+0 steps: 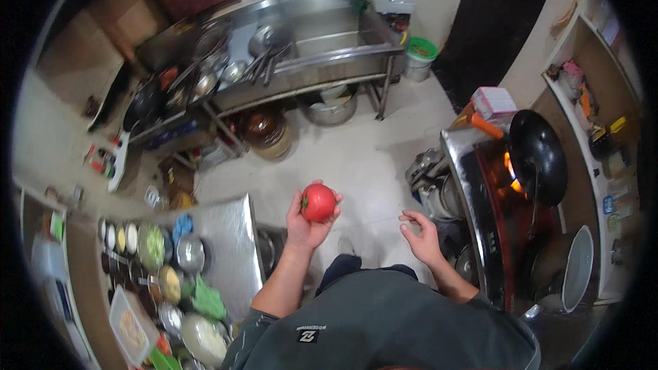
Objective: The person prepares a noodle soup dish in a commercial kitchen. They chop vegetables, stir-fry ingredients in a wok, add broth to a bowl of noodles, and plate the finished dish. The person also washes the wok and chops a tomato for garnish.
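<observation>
A ripe red tomato (318, 202) with a green calyx rests in my left hand (304, 231), palm up and fingers curled around it. Above the floor to the right hangs my right hand (422, 239), empty, its thumb and fingers apart. The gas stove (488, 226) is the nearest thing on that side. A black wok (538, 159) with an orange handle (486, 126) sits over a lit flame (513, 172) on the stove. Left of my left arm stands a stainless steel table (229, 246).
Metal bowls (190, 253), a green cloth (208, 298) and a plastic food container (132, 326) crowd the table. Ahead, a steel sink (329, 41) has pans (270, 41) beside it. A green-rimmed bucket (421, 56) and a brown jar (262, 128) stand on the floor.
</observation>
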The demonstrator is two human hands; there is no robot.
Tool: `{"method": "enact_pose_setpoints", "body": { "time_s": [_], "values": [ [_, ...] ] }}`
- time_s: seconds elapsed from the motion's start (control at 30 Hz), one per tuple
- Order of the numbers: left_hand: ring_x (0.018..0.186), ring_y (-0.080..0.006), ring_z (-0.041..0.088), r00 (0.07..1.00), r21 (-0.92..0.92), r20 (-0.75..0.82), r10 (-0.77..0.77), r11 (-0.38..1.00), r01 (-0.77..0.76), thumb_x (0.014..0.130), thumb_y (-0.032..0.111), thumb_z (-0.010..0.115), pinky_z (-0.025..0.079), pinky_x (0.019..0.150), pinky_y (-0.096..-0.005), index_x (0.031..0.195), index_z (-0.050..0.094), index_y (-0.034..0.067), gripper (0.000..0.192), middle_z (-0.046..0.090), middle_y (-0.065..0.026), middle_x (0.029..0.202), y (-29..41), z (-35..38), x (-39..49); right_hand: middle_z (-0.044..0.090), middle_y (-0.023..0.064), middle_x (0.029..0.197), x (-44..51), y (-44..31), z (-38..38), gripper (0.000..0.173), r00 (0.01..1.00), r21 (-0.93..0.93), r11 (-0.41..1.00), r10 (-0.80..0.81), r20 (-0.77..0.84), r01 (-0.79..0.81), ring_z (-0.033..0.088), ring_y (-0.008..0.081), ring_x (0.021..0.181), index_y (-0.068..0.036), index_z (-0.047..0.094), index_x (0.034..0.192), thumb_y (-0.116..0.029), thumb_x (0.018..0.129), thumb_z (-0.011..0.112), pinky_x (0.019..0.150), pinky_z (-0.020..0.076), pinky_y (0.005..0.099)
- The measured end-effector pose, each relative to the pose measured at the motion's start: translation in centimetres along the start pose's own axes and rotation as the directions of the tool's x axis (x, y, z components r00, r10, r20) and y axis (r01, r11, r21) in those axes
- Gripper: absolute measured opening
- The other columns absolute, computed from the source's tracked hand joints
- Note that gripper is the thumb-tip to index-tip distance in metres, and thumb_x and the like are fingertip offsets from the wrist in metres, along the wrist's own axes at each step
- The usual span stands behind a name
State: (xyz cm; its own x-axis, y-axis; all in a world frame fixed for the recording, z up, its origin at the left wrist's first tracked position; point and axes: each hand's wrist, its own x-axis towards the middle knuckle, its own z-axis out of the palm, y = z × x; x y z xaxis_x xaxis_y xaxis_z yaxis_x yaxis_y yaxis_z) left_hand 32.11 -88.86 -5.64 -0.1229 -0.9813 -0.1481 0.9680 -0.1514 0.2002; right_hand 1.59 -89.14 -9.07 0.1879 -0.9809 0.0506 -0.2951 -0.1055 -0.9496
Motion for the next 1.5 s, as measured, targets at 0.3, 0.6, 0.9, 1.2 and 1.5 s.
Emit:
{"method": "enact_pose_setpoints", "body": {
  "time_s": [0.3,0.6,0.9,1.2,1.5],
  "values": [
    [0.127,-0.0425,0.056,0.99,0.136,-0.049,-0.129,0.981,0.135,0.097,0.029,0.067,0.052,0.106,-0.0463,0.143,0.044,0.003,0.058,0.056,-0.0231,0.132,16.1,2.5,29.9,0.074,0.0086,0.098,18.5,2.7,1.7,0.029,0.925,0.123,0.975,0.217,-0.313,-0.187,0.068,0.0149,0.094,0.006,0.064,0.119,-0.008,0.095,0.067,0.089,0.0527,0.0306],
    [0.102,-0.0345,0.068,0.979,0.4,-0.192,0.064,0.916,0.019,0.098,0.037,0.066,0.063,0.083,-0.0362,0.133,0.048,0.0,0.054,0.061,-0.0271,0.121,30.0,4.2,55.3,0.074,0.0095,0.095,51.5,3.2,8.3,0.026,0.981,0.166,0.985,0.081,-0.175,-0.052,0.068,0.0156,0.089,0.005,0.067,0.116,-0.009,0.094,0.068,0.086,0.0536,0.0312],
    [0.103,-0.0287,0.065,0.911,0.981,0.097,0.401,-0.19,-0.021,0.069,0.028,0.091,0.054,0.088,-0.0399,0.118,0.059,0.004,0.063,0.065,-0.0144,0.114,47.0,2.6,84.0,0.072,0.0074,0.095,75.4,0.5,13.6,0.024,0.999,0.042,0.998,0.037,-0.033,-0.036,0.066,0.0145,0.091,0.002,0.067,0.115,-0.008,0.094,0.068,0.085,0.0523,0.0304],
    [0.121,-0.0409,0.054,0.809,0.708,0.32,0.492,-0.692,0.14,0.061,0.031,0.088,0.049,0.103,-0.0426,0.119,0.058,-0.002,0.073,0.048,-0.023,0.13,57.9,-5.0,112.2,0.074,0.0096,0.092,82.7,2.1,14.6,0.029,0.949,-0.095,0.952,0.274,-0.153,-0.291,0.069,0.0155,0.087,0.003,0.069,0.115,-0.016,0.094,0.071,0.071,0.0536,0.0298],
    [0.116,-0.0437,0.056,0.852,0.642,0.302,0.429,-0.752,0.151,0.063,0.029,0.086,0.048,0.102,-0.0477,0.113,0.059,-0.007,0.067,0.049,-0.0245,0.126,59.9,-4.8,113.5,0.073,0.0136,0.094,98.8,5.4,14.7,0.021,0.961,-0.111,0.975,0.21,0.181,-0.192,0.07,0.0239,0.086,0.002,0.069,0.106,-0.012,0.09,0.071,0.078,0.055,0.0357]
  ]
}}
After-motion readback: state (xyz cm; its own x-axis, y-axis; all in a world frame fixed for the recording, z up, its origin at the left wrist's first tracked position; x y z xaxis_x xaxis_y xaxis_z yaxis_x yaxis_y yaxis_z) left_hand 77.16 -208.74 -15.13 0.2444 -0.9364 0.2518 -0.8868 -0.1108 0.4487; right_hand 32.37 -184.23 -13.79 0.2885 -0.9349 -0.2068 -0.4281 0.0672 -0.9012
